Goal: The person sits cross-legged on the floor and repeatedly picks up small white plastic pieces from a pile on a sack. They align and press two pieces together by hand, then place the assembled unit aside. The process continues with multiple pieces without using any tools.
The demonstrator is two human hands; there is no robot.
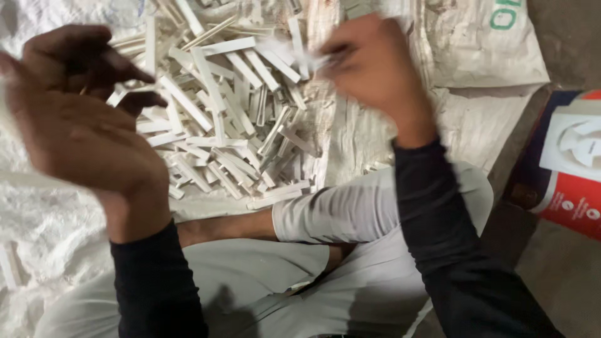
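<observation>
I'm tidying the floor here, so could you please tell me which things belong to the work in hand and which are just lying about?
In use: heap of flat white plastic strips; left hand; right hand, blurred, pinching a white piece.
Lying about: white woven sacks; red, blue and white cardboard box.

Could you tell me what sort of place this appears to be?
Probably an informal floor workshop for sorting or assembling small parts: a heap of white plastic strips lies on woven sacking, beside a printed carton.
</observation>
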